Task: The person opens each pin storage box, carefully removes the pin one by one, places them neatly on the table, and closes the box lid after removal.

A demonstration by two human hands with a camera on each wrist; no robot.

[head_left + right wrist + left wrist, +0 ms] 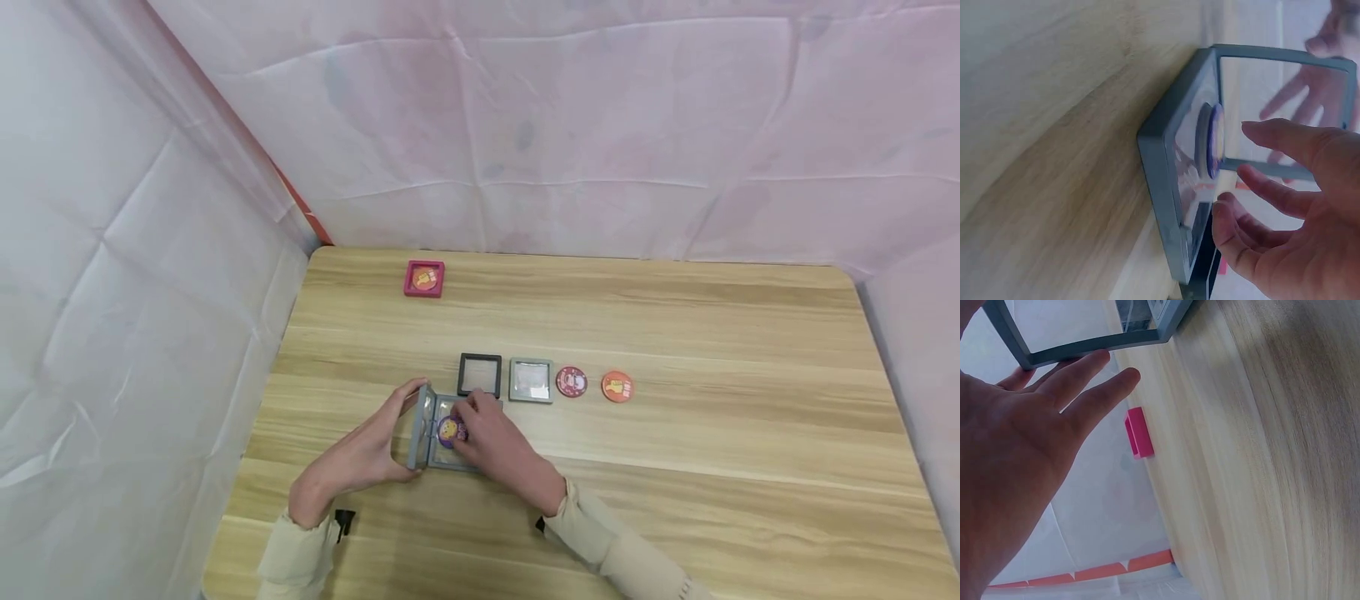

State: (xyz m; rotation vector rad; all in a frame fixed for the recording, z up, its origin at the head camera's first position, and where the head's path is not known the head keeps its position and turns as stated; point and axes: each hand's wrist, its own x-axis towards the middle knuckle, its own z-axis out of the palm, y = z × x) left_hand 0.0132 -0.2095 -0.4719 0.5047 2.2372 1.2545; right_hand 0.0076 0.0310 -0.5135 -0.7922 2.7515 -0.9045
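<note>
A grey hinged display frame lies unfolded on the table, one clear-film half flat and the other standing upright on its left. My left hand holds that raised half, with the thumb at the near edge and fingers at the far edge. In the left wrist view, fingertips touch its rim. On the flat half's film rests a round purple badge with a yellow figure. Over it is my right hand; in the right wrist view its loosely bent fingers stand just off the badge, gripping nothing.
Beyond the open frame lie a black frame and a light grey frame. To their right are a red badge and an orange badge. A pink frame with an orange badge inside sits near the far edge.
</note>
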